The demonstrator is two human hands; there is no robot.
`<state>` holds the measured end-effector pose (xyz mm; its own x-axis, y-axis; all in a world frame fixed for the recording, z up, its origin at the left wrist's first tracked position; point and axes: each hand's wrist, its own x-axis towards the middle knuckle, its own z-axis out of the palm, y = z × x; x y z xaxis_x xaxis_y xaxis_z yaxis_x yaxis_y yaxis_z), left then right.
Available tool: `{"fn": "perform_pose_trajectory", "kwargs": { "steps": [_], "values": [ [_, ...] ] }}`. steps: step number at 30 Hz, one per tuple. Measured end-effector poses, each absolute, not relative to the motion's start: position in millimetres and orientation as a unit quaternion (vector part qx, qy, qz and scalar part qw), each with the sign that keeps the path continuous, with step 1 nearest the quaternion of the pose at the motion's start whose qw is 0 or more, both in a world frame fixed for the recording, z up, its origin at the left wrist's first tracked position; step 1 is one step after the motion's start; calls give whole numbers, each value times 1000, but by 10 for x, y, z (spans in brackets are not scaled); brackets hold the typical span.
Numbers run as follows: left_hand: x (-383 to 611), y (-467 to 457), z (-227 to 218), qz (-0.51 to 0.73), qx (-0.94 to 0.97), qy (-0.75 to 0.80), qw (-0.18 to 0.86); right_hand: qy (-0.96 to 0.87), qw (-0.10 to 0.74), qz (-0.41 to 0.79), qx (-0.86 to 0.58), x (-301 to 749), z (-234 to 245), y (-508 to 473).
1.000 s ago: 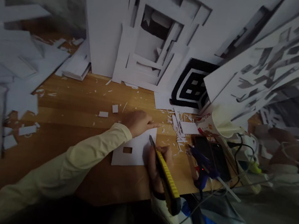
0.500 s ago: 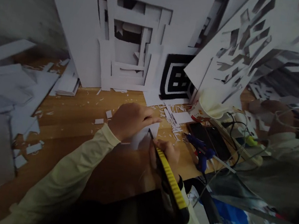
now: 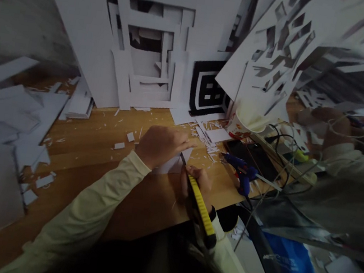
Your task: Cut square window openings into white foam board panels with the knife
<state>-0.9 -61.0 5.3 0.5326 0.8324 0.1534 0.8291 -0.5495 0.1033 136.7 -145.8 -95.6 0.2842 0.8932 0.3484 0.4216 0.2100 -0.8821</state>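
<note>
My right hand is wrapped round a yellow and black utility knife. The knife slants up and away, and its dark blade reaches a small piece of white card on the wooden table. My left hand lies over that card with its fingers stretched out to the right, beside the blade tip. Part of the card is hidden beneath this hand. Two small white offcuts rest to the left of my left hand, apart from it.
Large cut-out white boards stand behind. A blue glue gun, phones, a paper cup and cables lie right. White card scraps pile up left. Another person's arm is at the right.
The view has shifted slightly, so the boards and right-hand objects appear farther left. Both hands keep nearly the same pose, with the knife blade still at the card.
</note>
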Motion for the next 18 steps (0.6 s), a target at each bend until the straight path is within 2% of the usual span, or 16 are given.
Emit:
{"fn": "perform_pose_trajectory", "kwargs": {
  "steps": [3,9,18],
  "values": [
    [-1,-624,54,94,871,482,5,-586,546,161,-576,1356,-1024,-1458],
    [8,-647,74,97,872,479,8,-616,543,120,-558,1339,-1017,-1482],
    [-11,-664,65,119,870,478,1,-617,544,116,-557,1316,-1031,-1504]
  ]
}}
